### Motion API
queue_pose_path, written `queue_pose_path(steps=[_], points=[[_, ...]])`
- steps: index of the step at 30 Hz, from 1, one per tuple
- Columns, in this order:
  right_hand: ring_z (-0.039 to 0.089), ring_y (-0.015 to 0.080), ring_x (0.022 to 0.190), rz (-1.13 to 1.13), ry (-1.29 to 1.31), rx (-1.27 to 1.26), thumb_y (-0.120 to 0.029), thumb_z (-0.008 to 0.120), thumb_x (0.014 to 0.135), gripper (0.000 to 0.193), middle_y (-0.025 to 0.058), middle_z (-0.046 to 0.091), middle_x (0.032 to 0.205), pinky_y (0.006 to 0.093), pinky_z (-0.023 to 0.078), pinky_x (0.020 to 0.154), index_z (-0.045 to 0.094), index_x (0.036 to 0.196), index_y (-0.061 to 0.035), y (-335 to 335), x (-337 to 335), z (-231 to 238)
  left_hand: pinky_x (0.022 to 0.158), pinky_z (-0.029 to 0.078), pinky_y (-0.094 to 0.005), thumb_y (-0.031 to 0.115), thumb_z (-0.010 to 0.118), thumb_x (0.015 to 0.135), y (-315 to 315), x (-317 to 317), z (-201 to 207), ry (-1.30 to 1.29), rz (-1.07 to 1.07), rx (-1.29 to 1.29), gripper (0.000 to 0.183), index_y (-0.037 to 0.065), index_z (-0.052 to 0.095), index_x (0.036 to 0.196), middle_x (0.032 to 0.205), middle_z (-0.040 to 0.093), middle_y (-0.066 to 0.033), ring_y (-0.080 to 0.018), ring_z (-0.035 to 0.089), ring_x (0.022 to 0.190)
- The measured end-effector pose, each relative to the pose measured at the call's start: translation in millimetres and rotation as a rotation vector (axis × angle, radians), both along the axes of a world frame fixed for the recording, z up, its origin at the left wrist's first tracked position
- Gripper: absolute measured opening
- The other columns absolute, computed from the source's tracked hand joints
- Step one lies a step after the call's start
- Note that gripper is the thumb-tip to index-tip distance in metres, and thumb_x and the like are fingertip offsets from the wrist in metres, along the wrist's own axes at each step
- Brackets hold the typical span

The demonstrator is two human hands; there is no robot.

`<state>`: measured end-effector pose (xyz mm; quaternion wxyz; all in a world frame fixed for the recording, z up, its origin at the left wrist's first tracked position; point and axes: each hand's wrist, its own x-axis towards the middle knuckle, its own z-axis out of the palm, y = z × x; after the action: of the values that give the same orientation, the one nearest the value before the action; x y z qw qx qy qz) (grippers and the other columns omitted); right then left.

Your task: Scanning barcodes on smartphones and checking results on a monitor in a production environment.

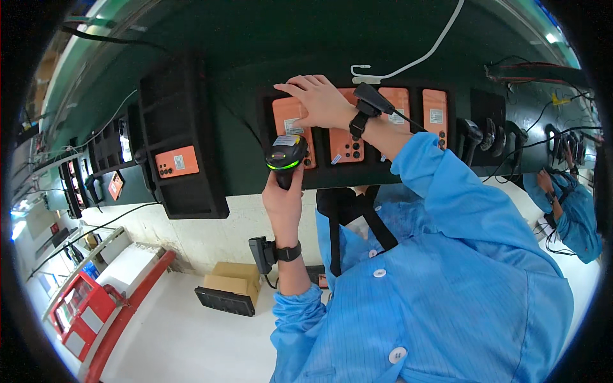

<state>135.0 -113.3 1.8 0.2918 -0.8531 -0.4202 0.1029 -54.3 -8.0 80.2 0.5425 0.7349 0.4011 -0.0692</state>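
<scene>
In a black rectangular tray [322, 154], an orange phone-shaped panel [285, 110] is overlain by the spread right hand [325, 105]; the left hand [282, 198] is wrapped around a black scanner [287, 149]. The panel's white label [292, 126] could be hidden by hand drift.

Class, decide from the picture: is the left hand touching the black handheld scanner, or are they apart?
Touching. The head view shows the left hand gripping the lower end of the black handheld scanner, with no gap showing between them.
</scene>
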Motion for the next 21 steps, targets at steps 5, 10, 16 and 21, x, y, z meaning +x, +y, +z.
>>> queue_pose_path(steps=[5, 10, 16, 21], points=[[0.041, 0.0312, 0.123, -0.005, -0.037, -0.018, -0.039, 0.075, 0.069, 0.082, 0.0128, 0.045, 0.129, 0.0451, 0.028, 0.106, 0.038, 0.138, -0.0153, -0.4, -0.5, -4.2, 0.052, 0.045, -0.033, 0.035, 0.067, 0.083, 2.0, -1.7, 5.8, 0.015, -0.027, 0.033, 0.04, -0.002, 0.062, 0.097, 0.066, 0.062, -0.0102, -0.0201, 0.061, 0.056], [0.041, 0.0349, 0.122, -0.076, -0.177, 0.142, -0.032, 0.072, 0.073, 0.072, 0.0178, 0.045, 0.128, 0.0451, 0.034, 0.103, 0.041, 0.133, -0.0093, -28.1, -12.7, 9.0, 0.068, 0.049, -0.0482, 0.037, 0.061, 0.083, 26.8, -23.8, 42.6, 0.43, -0.409, 0.728, 0.041, 0.001, 0.061, 0.103, 0.085, 0.065, -0.0231, -0.0412, 0.063, 0.08], [0.057, 0.0297, 0.099, -0.329, -0.108, 0.214, -0.019, 0.068, 0.078, 0.022, 0.0097, 0.061, 0.102, 0.0394, 0.046, 0.085, 0.064, 0.097, -0.0092, -187.4, -51.3, 52.7, 0.075, 0.048, -0.0481, 0.038, 0.062, 0.083, 57.5, -49.1, 25.4, 0.262, -0.316, 0.662, 0.049, -0.002, 0.056, 0.111, 0.095, 0.065, -0.024, -0.0416, 0.061, 0.089], [0.058, 0.0311, 0.089, -1.334, -0.353, 0.196, -0.005, 0.062, 0.078, 0.012, 0.0122, 0.061, 0.089, 0.0377, 0.045, 0.082, 0.064, 0.09, -0.0042, -340.4, -68.3, 60.0, 0.086, 0.044, -0.0458, 0.022, 0.062, 0.085, 67.8, -20.9, -65.3, 0.038, -0.13, 0.579, 0.047, -0.006, 0.049, 0.12, 0.11, 0.06, -0.0255, -0.0403, 0.059, 0.099]])
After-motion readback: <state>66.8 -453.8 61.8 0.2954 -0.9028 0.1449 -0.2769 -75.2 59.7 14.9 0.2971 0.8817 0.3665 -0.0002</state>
